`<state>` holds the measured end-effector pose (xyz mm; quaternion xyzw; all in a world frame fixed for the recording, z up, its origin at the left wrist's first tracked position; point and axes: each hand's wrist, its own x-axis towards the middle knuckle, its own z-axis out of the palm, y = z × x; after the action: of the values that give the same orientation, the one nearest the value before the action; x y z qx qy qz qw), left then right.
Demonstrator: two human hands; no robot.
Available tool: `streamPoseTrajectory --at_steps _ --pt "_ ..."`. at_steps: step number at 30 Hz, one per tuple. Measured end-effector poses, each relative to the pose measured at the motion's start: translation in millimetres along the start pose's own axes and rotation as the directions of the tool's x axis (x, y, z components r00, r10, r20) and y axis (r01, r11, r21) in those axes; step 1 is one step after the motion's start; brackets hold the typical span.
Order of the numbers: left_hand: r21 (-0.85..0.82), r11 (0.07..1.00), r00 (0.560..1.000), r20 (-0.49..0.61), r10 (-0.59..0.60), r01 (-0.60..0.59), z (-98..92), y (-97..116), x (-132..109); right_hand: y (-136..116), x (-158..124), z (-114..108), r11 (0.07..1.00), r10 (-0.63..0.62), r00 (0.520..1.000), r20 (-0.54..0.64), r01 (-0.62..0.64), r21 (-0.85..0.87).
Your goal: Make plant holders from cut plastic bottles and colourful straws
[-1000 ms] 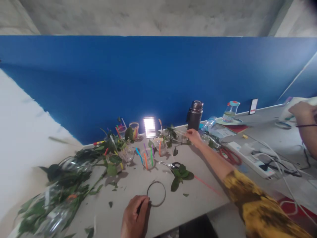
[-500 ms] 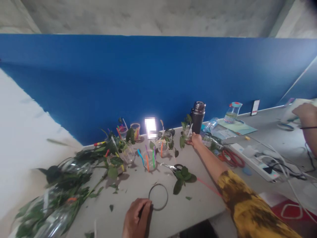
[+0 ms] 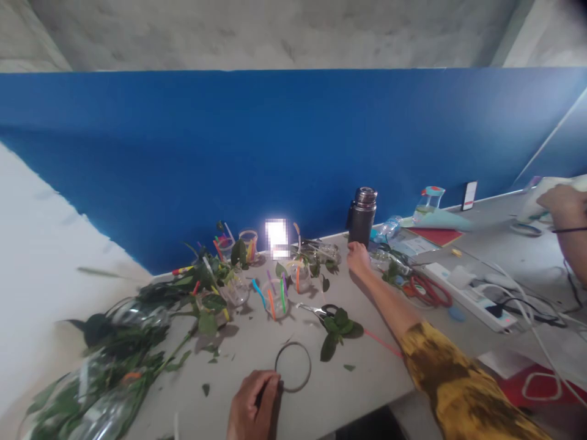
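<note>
Cup (image 3: 277,307) holds colourful straws (image 3: 271,304) (one blue); left hand (image 3: 252,400) pinches ring (image 3: 310,368).

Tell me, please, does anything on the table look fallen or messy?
Yes. Left of the right hand, a clear cup seems to lie on its side, while the cup of coloured straws stands upright. Leaf scraps also litter the table.

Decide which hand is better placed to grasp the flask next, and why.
Probably the right hand: it reaches across the table, close to the flask. The left hand is farther off, by the near edge, at the ring.
</note>
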<state>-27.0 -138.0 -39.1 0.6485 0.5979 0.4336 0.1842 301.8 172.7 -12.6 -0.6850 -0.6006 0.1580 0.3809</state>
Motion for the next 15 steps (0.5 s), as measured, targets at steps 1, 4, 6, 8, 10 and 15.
streamPoseTrajectory --at_steps 1,4,6,8,10,15 --pt "0.000 1.000 1.000 -0.002 0.002 -0.002 -0.2 0 0 -5 -3 -3 1.000 -0.008 1.000 -0.013 0.008 -0.011" --pt "0.003 1.000 1.000 0.004 0.004 -0.004 -1.2 1 1 -26 -14 -8 0.988 -0.115 0.992 0.044 0.119 -0.103" --pt "0.004 1.000 1.000 0.006 -0.004 0.004 -1.7 1 1 -41 -22 -7 0.956 -0.200 0.972 0.121 0.221 -0.195" --pt "0.002 1.000 1.000 -0.004 -0.015 0.015 -1.4 2 1 -51 -28 -3 0.917 -0.249 0.950 0.186 0.293 -0.270" --pt "-0.005 1.000 1.000 -0.013 -0.017 0.017 -0.3 2 0 -53 -28 2 0.903 -0.235 0.951 0.203 0.291 -0.317" --pt "-0.021 1.000 0.998 -0.062 -0.022 0.021 2.6 3 0 -34 -5 13 0.983 -0.034 0.998 0.044 0.041 -0.179"
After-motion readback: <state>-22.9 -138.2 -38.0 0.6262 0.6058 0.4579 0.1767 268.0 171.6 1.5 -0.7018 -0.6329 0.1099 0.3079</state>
